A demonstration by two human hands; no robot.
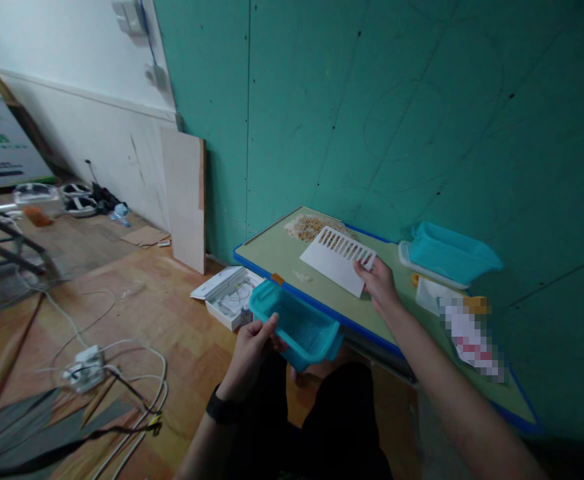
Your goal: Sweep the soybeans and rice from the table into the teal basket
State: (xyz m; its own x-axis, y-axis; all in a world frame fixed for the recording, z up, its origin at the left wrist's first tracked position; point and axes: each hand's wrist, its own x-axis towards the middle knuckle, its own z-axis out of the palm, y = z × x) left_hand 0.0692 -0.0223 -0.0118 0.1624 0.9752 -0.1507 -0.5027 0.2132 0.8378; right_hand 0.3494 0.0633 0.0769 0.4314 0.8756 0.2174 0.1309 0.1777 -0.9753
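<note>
My left hand (258,341) grips the near rim of a teal plastic container (299,330), thumb on top, holding it just off the table's front edge. The container tilts a little and looks clear inside. In my right hand (378,283) is a white slotted card (333,265), pinched at its right end over the table. A row of long slots runs along its far side. Beyond the card lies a spread pile of small tan and whitish grains (308,228). A smaller whitish scatter (302,276) sits between the card and the table's front edge.
The narrow table (267,248) with blue edging stands against a green wall. At its right are another teal container (452,253) on a white lid, orange-handled scissors (477,305) and a blurred packet (475,343). An open white box (229,303) and cables (159,373) lie on the floor.
</note>
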